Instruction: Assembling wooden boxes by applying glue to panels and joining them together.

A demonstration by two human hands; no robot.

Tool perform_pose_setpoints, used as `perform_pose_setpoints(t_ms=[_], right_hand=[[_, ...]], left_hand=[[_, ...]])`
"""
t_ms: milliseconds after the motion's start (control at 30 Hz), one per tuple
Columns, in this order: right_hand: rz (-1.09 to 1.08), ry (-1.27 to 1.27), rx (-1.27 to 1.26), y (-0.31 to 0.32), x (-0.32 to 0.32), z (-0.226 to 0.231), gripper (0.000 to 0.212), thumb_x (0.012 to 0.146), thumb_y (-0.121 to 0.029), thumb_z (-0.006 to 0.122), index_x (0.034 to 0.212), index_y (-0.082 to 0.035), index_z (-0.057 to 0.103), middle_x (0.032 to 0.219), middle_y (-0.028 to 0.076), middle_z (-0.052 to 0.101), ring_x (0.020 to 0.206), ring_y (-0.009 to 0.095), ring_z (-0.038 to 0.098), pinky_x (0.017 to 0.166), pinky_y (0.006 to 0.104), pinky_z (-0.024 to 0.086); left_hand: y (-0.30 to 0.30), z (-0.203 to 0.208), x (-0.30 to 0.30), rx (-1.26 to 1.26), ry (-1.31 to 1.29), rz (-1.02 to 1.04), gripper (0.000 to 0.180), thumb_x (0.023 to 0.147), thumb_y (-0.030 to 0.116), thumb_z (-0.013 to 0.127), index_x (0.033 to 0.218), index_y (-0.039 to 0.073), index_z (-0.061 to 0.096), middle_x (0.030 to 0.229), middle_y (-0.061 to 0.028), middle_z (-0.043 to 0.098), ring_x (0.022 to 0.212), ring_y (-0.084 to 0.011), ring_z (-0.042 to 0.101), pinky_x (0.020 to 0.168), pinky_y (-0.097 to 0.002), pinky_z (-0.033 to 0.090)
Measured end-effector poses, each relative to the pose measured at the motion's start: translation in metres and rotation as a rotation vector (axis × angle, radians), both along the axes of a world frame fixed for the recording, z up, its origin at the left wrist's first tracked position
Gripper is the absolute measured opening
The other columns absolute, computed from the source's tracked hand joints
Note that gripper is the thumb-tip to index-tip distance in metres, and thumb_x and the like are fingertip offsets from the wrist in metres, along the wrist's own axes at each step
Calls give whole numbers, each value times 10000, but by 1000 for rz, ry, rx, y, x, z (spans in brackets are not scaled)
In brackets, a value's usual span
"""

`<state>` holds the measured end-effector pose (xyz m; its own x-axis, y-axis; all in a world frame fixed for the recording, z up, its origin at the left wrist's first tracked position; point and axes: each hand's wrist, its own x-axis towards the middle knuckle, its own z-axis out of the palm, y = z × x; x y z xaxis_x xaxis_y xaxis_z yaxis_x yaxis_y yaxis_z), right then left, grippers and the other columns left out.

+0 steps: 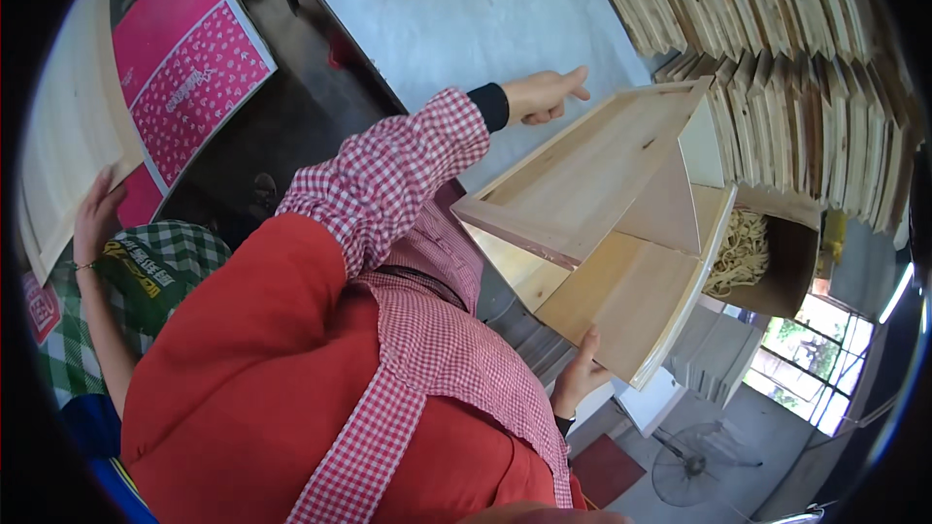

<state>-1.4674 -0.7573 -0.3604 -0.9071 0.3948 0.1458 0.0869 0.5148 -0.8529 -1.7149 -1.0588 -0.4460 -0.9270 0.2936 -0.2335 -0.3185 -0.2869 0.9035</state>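
My left hand (547, 97) reaches out over a pale blue-white tabletop (466, 15), its forefinger stretched out and the other fingers partly curled. Nothing shows in it. Beside it, to the right, a light wooden box-like piece (636, 306) stands tilted, with a framed, recessed panel (592, 170) slanting across it and a thin upright board between them. At its near lower edge my right hand (579, 371) grips the wooden piece, thumb on the face and the other fingers mostly hidden behind it.
Tall stacks of wooden panels (738, 0) fill the far right. An open cardboard box (791, 267) of pale curled strips sits beneath them. At the left, a co-worker's hand (97, 218) holds a wooden board (73, 126) near a pink printed sheet (189, 53). A fan (693, 466) shows lower right.
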Motion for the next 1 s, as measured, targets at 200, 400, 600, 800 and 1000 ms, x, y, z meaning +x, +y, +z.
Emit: perform_pose_setpoints(t_ms=[200, 400, 600, 800, 1000], right_hand=[[-17, 3, 12, 1, -4, -1, 608, 863, -141, 704, 1338, 58, 380, 1270, 166, 504, 1104, 228, 520, 969, 358, 423], [5, 16, 33, 0, -5, -2, 609, 863, -140, 703, 1338, 56, 376, 1269, 166, 500, 1103, 227, 519, 961, 355, 429], [-11, 20, 43, -1, -3, -3, 596, 863, -139, 702, 1329, 57, 385, 1271, 169, 498, 1109, 226, 516, 958, 355, 431], [5, -6, 28, 8, -2, -5, 604, 862, -135, 704, 1332, 61, 379, 1274, 169, 495, 1109, 220, 514, 958, 353, 431], [7, -14, 29, 0, -6, 1, 622, 861, -121, 702, 1351, 59, 365, 1273, 164, 494, 1105, 213, 513, 953, 338, 433]], left_hand=[[13, 1, -33, 45, -49, -125, 873, 892, 746, 187, 1371, 80, 486, 616, -9, 357, 425, -101, 269, 392, -268, 228], [25, 5, -60, 7, -86, -238, 960, 844, 810, 217, 1405, 61, 434, 557, 35, 311, 417, -72, 201, 400, -253, 170], [25, 6, -63, -20, -83, -239, 977, 828, 827, 218, 1398, 68, 447, 555, 40, 312, 416, -61, 202, 392, -244, 171], [24, 13, -58, -7, -136, -223, 973, 830, 822, 245, 1367, 44, 477, 558, 42, 319, 418, -46, 214, 382, -232, 163], [12, 9, -43, 37, -117, -266, 955, 847, 799, 280, 1342, 11, 490, 560, 44, 326, 421, -36, 218, 378, -226, 159]])
